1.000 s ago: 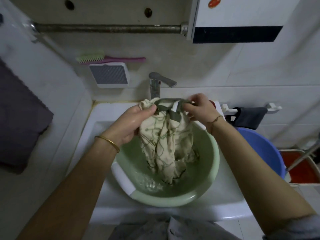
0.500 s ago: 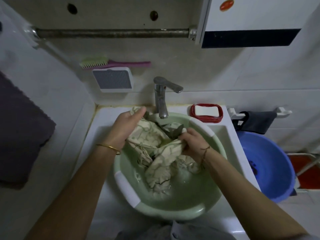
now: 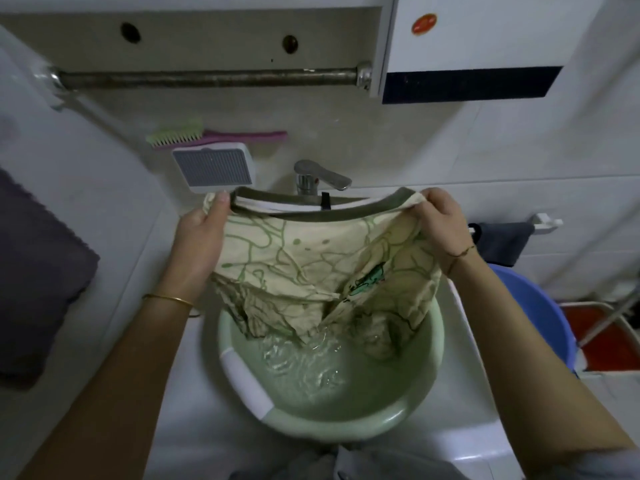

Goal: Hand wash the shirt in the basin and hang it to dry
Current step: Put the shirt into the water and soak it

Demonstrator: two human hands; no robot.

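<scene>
Shirt (image 3: 311,258) lifted, spread since 0.5 s ago; left hand (image 3: 199,237), right hand (image 3: 438,220) grips clamp collar. Cream, green lines, hem in basin (image 3: 346,420) water; white sink (image 3: 194,445), tiled wall.

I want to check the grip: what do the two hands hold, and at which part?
Both hold the shirt: left hand and right hand pinch its top at either end of the collar.
</scene>
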